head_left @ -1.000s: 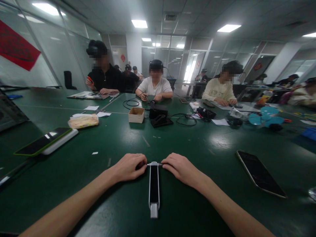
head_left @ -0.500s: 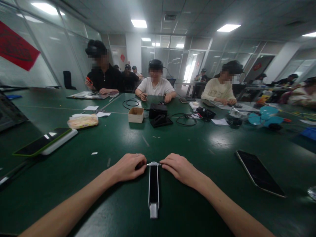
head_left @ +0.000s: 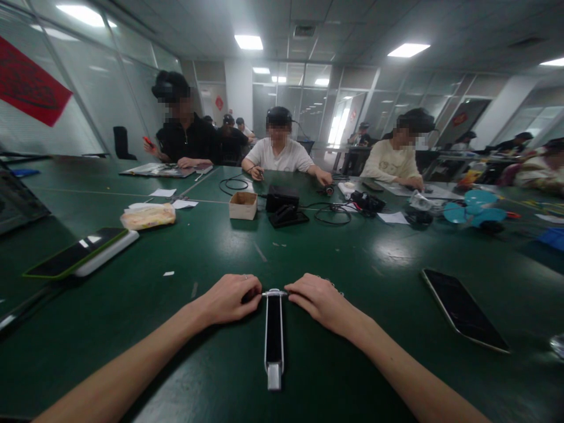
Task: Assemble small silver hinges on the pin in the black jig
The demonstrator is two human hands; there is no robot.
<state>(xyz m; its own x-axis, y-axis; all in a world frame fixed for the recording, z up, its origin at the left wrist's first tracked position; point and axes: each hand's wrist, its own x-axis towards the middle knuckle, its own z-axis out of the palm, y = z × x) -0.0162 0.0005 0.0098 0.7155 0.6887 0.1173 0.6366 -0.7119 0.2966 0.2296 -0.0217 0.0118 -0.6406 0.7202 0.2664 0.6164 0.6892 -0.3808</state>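
Left hand and right hand faced each other low over the green table, at opposite ends of a short metal rod. Thumb and fingers of the left were curled in, pinched on the rod's left end, with a ring on one finger; those of the right reached out straighter and were drawn together at its other end, though the contact there was too small to see clearly. Between the two hands, the rod crossed the far end of a narrow device, black on top with a pale rim, which lay on the table and pointed its silvery near end toward the wearer. Well off to the right lay a dark phone; to the left, a green-edged phone rested against a white slab. Farther out stood an open-topped box, with three people seated across the table.
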